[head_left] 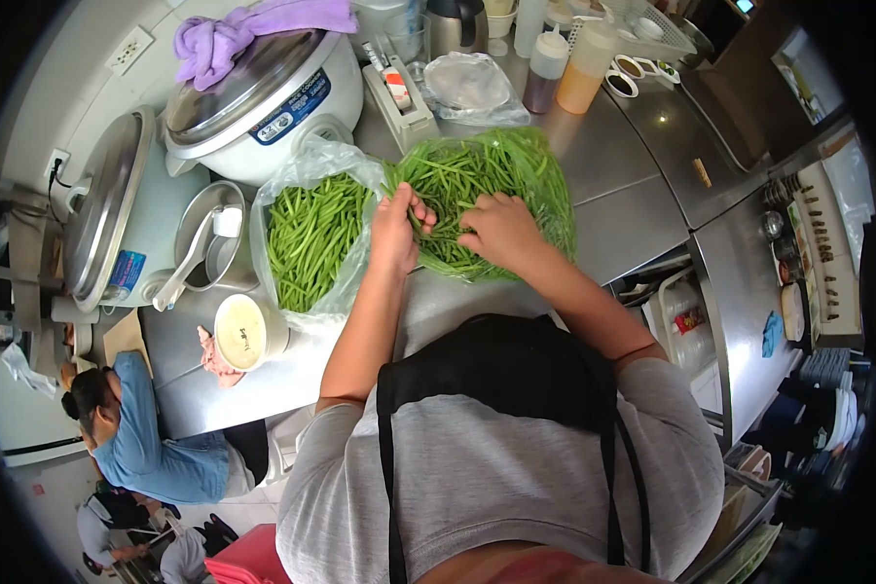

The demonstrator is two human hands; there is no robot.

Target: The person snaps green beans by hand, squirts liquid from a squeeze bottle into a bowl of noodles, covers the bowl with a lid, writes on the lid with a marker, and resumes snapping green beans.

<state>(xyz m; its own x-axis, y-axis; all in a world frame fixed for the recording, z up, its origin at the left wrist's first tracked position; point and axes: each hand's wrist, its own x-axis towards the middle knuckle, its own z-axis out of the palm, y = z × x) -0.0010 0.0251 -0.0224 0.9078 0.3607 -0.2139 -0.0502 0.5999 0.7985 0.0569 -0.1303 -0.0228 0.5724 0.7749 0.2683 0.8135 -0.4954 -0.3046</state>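
A clear green plastic bag (561, 200) lies open on the steel counter, full of loose green beans (457, 167). At the bag's left edge is my left hand (397, 226), its fingers curled round a few green beans whose ends poke up above the thumb. My right hand (504, 231) reaches into the same bag, its bent fingers closed on green beans; the fingertips are partly hidden among them. Left of my left hand stands a second, clear plastic bag (362, 167) with more green beans (316, 238) in a dense heap.
A rice cooker (326, 92) with a purple cloth (204, 58) stands behind the bags. To the left are a metal pot (190, 219), a white ladle (187, 258) and a lidded tub (243, 333). Sauce bottles (586, 68) stand at the back. A person in a blue shirt (161, 428) is at the lower left.
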